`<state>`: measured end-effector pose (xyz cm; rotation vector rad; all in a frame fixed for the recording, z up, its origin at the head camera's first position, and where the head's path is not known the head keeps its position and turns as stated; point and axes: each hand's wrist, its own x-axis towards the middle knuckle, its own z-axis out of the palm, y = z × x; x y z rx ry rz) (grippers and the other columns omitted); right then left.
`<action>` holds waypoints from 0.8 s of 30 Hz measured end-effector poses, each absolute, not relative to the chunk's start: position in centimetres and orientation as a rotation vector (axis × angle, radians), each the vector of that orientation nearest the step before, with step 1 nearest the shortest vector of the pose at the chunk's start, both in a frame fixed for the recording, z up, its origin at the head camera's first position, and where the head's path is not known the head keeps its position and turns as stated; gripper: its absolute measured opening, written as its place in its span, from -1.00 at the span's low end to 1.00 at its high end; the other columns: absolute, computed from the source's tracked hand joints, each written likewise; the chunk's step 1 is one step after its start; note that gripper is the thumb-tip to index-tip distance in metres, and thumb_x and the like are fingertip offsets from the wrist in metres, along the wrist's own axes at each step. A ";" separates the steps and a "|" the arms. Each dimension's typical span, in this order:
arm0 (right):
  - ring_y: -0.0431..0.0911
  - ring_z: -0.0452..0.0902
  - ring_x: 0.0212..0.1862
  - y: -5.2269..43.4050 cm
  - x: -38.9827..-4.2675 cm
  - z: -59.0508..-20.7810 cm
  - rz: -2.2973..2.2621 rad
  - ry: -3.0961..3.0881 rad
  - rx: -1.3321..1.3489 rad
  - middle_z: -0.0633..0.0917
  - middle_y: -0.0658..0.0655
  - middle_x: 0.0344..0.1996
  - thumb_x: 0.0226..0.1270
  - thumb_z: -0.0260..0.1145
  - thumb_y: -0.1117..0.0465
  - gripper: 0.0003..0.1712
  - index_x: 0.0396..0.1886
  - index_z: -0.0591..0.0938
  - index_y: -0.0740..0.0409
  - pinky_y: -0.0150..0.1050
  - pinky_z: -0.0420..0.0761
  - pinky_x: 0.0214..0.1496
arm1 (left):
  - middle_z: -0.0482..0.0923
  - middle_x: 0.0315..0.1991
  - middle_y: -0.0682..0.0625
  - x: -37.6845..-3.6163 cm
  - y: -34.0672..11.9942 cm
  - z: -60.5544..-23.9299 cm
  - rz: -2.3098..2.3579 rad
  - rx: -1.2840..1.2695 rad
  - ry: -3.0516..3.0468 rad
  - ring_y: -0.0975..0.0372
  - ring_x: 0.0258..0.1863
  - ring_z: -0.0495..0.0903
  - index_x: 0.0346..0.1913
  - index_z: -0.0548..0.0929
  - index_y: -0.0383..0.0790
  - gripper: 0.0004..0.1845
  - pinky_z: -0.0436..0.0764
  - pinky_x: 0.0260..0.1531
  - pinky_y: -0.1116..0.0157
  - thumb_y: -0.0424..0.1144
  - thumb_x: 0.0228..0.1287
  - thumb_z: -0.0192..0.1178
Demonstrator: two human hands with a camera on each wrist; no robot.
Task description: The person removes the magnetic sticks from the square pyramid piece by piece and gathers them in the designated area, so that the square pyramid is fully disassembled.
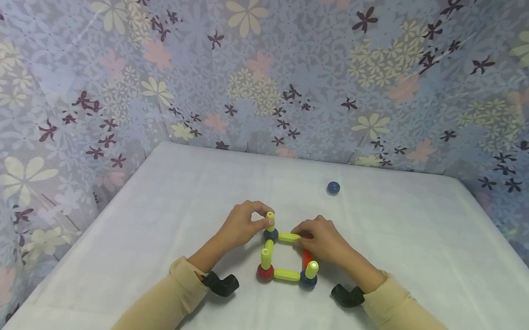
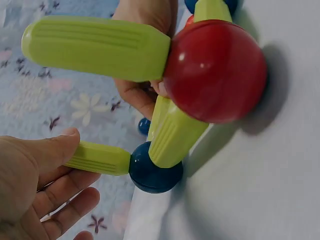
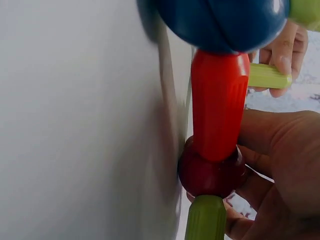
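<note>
On the table lies a square frame of ball joints and rods. My left hand (image 1: 240, 224) pinches an upright lime-green rod (image 2: 100, 159), which stands in the far-left blue ball (image 2: 156, 172). At the far-right corner my right hand (image 1: 326, 240) grips a dark red ball (image 3: 212, 175), mostly hidden in the head view. A red rod (image 3: 219, 110) and a green rod (image 3: 206, 220) join that ball. The near-left red ball (image 1: 265, 274) and near-right blue ball (image 1: 307, 281) each carry an upright green rod. A green rod (image 1: 286, 275) links these two.
A loose blue ball (image 1: 333, 187) sits farther back on the white-covered table (image 1: 404, 222). Black curved pieces (image 1: 222, 285) project from both wrists beside the frame. A floral curtain (image 1: 299, 74) hangs behind the table's back edge.
</note>
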<state>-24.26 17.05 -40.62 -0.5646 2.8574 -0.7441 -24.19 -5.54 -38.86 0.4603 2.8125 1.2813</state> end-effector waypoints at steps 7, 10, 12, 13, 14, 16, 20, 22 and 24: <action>-0.18 0.34 -0.19 18.9 -23.5 -40.6 -0.754 2.852 -0.551 0.72 -0.10 -0.21 0.15 0.37 0.15 -0.77 -0.15 0.71 -0.05 -0.21 0.28 -0.11 | 0.66 -0.12 0.03 -24.0 -3.7 -38.9 1.242 0.542 2.837 0.12 0.03 0.53 -0.05 0.65 -0.01 -0.73 0.47 0.02 0.06 -0.09 0.19 0.26; -0.17 0.35 -0.19 19.2 -23.5 -40.5 -0.761 2.850 -0.554 0.72 -0.09 -0.20 0.15 0.37 0.15 -0.76 -0.14 0.71 -0.06 -0.22 0.28 -0.13 | 0.67 -0.13 0.01 -24.0 -3.7 -39.0 1.251 0.574 2.846 0.10 0.00 0.54 -0.01 0.65 -0.04 -0.71 0.48 -0.02 0.08 -0.11 0.20 0.26; -0.17 0.35 -0.18 19.2 -23.5 -40.5 -0.759 2.850 -0.560 0.72 -0.09 -0.19 0.15 0.37 0.16 -0.76 -0.14 0.70 -0.06 -0.22 0.28 -0.12 | 0.67 -0.14 0.02 -24.0 -4.1 -39.1 1.269 0.588 2.847 0.09 -0.02 0.54 -0.02 0.65 -0.05 -0.71 0.47 -0.02 0.08 -0.11 0.20 0.26; -0.17 0.36 -0.18 19.2 -23.5 -40.5 -0.758 2.851 -0.559 0.73 -0.09 -0.19 0.15 0.37 0.16 -0.76 -0.14 0.71 -0.06 -0.22 0.28 -0.12 | 0.67 -0.15 0.02 -24.0 -4.3 -39.2 1.279 0.586 2.846 0.09 -0.02 0.54 -0.03 0.65 -0.05 -0.71 0.47 -0.01 0.07 -0.11 0.19 0.26; -0.16 0.36 -0.17 19.2 -23.5 -40.4 -0.757 2.851 -0.557 0.73 -0.09 -0.19 0.15 0.37 0.16 -0.76 -0.14 0.71 -0.06 -0.22 0.28 -0.11 | 0.67 -0.15 0.01 -24.0 -4.6 -39.2 1.290 0.579 2.841 0.08 -0.02 0.54 -0.04 0.66 -0.07 -0.72 0.47 -0.01 0.06 -0.12 0.19 0.26; -0.16 0.36 -0.16 19.2 -23.5 -40.5 -0.756 2.851 -0.556 0.73 -0.08 -0.18 0.15 0.37 0.16 -0.76 -0.14 0.71 -0.06 -0.21 0.28 -0.11 | 0.66 -0.15 0.00 -24.0 -5.2 -39.5 1.300 0.551 2.831 0.08 -0.02 0.54 -0.06 0.66 -0.06 -0.74 0.46 0.00 0.06 -0.13 0.18 0.27; -0.15 0.35 -0.15 19.2 -23.5 -40.5 -0.759 2.846 -0.543 0.71 -0.08 -0.18 0.16 0.37 0.16 -0.75 -0.13 0.70 -0.06 -0.22 0.28 -0.11 | 0.62 -0.14 -0.01 -23.9 -6.4 -40.0 1.288 0.473 2.799 0.06 0.01 0.53 -0.07 0.66 -0.04 -0.76 0.45 0.02 0.04 -0.17 0.18 0.26; -0.15 0.35 -0.15 19.2 -23.4 -40.5 -0.762 2.844 -0.539 0.71 -0.08 -0.18 0.15 0.37 0.16 -0.75 -0.13 0.70 -0.06 -0.22 0.28 -0.11 | 0.61 -0.15 0.01 -23.9 -6.8 -40.2 1.256 0.429 2.797 0.08 0.02 0.52 -0.08 0.67 -0.02 -0.77 0.45 0.04 0.04 -0.17 0.18 0.27; -0.15 0.34 -0.15 19.1 -23.4 -40.5 -0.762 2.843 -0.531 0.70 -0.08 -0.18 0.15 0.37 0.16 -0.74 -0.12 0.70 -0.06 -0.22 0.28 -0.11 | 0.61 -0.17 0.02 -24.0 -7.2 -40.5 1.220 0.404 2.799 0.09 0.01 0.52 -0.09 0.68 -0.01 -0.77 0.45 0.02 0.04 -0.19 0.16 0.27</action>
